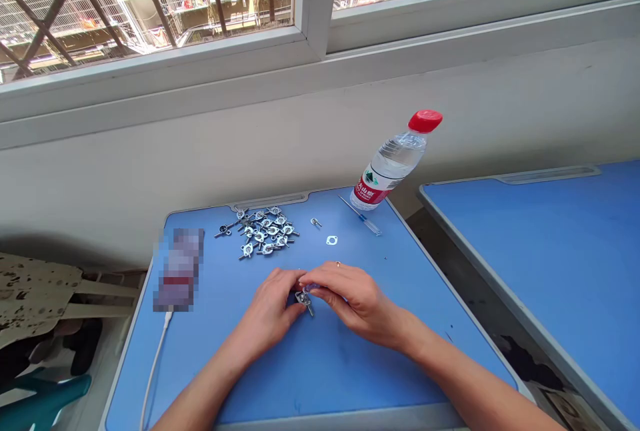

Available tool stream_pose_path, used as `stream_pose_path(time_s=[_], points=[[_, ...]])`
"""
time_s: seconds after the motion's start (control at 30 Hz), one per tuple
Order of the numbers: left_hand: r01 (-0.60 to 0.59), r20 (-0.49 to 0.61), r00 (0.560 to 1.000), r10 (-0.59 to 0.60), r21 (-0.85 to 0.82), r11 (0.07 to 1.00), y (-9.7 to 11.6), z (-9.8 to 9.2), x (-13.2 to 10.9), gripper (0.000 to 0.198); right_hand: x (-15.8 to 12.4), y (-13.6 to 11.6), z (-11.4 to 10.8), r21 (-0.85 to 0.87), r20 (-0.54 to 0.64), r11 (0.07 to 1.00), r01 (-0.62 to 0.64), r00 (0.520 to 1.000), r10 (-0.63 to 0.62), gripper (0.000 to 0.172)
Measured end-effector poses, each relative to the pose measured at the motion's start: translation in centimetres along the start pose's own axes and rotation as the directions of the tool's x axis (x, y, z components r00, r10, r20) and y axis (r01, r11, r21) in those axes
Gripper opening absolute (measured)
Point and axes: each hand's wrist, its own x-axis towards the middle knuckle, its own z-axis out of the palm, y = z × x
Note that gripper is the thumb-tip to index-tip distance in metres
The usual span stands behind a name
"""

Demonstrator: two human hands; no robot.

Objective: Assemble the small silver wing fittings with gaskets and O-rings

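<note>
Near the middle of the blue desk my left hand (276, 306) is closed, thumb and fingers pinching a small metal flange fitting (303, 298) with a stem that points down toward me. My right hand (347, 294) meets it from the right, its fingertips pressed together at the fitting's upper end. A bit of something purplish and see-through (313, 286) shows under those fingers; what it is I cannot make out. Beyond the hands lies a pile of similar metal fittings (267, 231). A flat metal plate with a large hole (331, 240) and a single small metal piece (315, 222) lie right of the pile.
A water bottle with a red cap (390, 164) stands at the desk's back right corner. Beside it lies a thin pen-like tool (367, 222). On the left rests a blurred-out phone-like object (179, 271) with a white cable (156, 364). A second blue desk (550, 244) stands rightward, across a gap.
</note>
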Motion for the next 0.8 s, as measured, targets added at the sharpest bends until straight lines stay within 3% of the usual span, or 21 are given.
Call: stream_pose_path(time_s=[0.2,0.8], points=[[0.04,0.019,0.999,-0.04,0.001,0.999,0.03,-0.02,0.1,0.02,-0.02,-0.02,-0.09,-0.014,0.025,1.0,-0.008,1.0,0.008,0.02],[0.035,0.027,0.999,-0.037,0.06,0.998,-0.1,0.09,0.22,0.015,-0.1,0.0,-0.1,-0.032,0.041,0.999,-0.001,0.999,0.003,0.02]])
